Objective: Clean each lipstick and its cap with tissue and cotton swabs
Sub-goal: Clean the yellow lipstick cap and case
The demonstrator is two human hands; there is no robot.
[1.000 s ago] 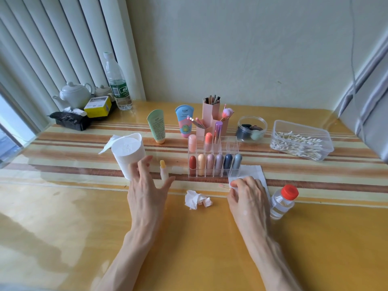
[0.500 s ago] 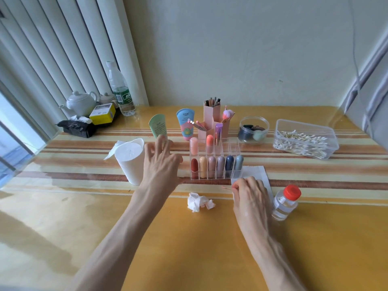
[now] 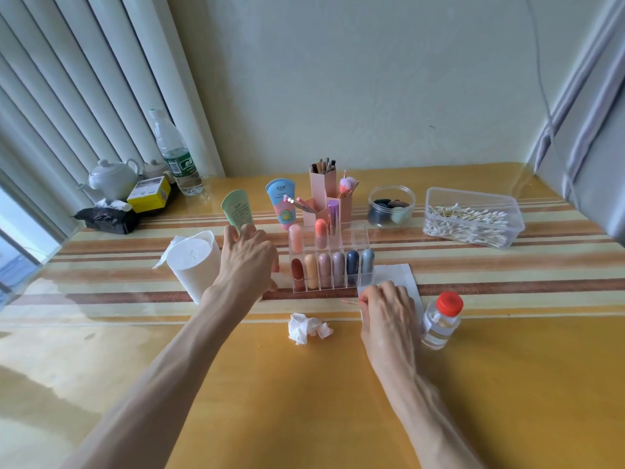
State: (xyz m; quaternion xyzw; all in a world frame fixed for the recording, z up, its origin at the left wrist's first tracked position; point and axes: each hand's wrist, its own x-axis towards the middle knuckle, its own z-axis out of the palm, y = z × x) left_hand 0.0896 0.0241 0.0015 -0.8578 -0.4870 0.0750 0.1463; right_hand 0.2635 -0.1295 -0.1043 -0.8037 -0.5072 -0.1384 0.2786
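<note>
Rack [image 3: 359, 235]: eight capped lipsticks [image 3: 325, 272] stood inside, six front, two back
Left hand [image 3: 247, 262]: hovered just left of rack, fingers stretched forward, nothing visibly gripped
Right hand [image 3: 389, 311]: front-right of rack, curled fingers pinched swab [image 3: 350, 302], rested on tissue sheet [image 3: 404, 275]
Crumpled tissue [image 3: 307, 328]: lay before rack
Tissue roll [image 3: 192, 265]: stood left of rack
</note>
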